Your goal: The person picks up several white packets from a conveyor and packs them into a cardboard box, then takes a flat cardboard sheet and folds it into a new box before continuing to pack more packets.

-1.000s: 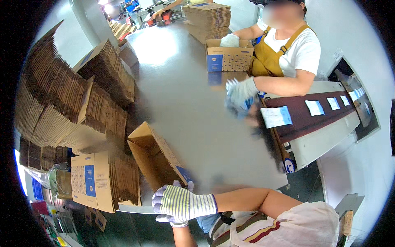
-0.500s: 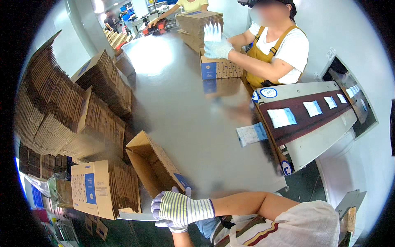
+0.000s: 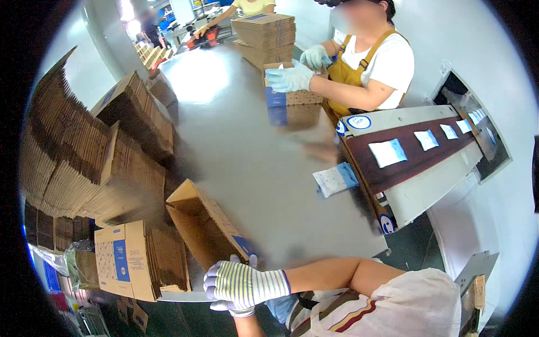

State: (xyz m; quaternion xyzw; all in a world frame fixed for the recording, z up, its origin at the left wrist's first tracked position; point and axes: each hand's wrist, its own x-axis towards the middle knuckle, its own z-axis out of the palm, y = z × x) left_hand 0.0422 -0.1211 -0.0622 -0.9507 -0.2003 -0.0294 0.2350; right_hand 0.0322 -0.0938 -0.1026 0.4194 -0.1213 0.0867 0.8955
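My right hand (image 3: 247, 285), in a striped glove, lies folded over my left hand (image 3: 242, 312) at the near edge of the metal table. Its fingers wrap around the left one, whose own fingers are mostly hidden, with a couple of gloved tips poking out above. No other object shows in either hand. Just beyond them an empty, open cardboard box (image 3: 216, 224) with a blue printed panel stands tilted in view on the tabletop. A stack of flattened cartons (image 3: 132, 258) is on its left.
Tall stacks of folded cardboard (image 3: 73, 151) line the left side. On the right a dark red conveyor belt (image 3: 401, 174) carries several white-and-blue pouches; one loose pouch (image 3: 336, 180) lies at its end. Across the table (image 3: 247, 151), a gloved co-worker handles a patterned box (image 3: 295, 96).
The co-worker's gloved hands have come down from above the patterned box to its opening, now apart. My folded hands hold still; the whole view has shifted slightly.
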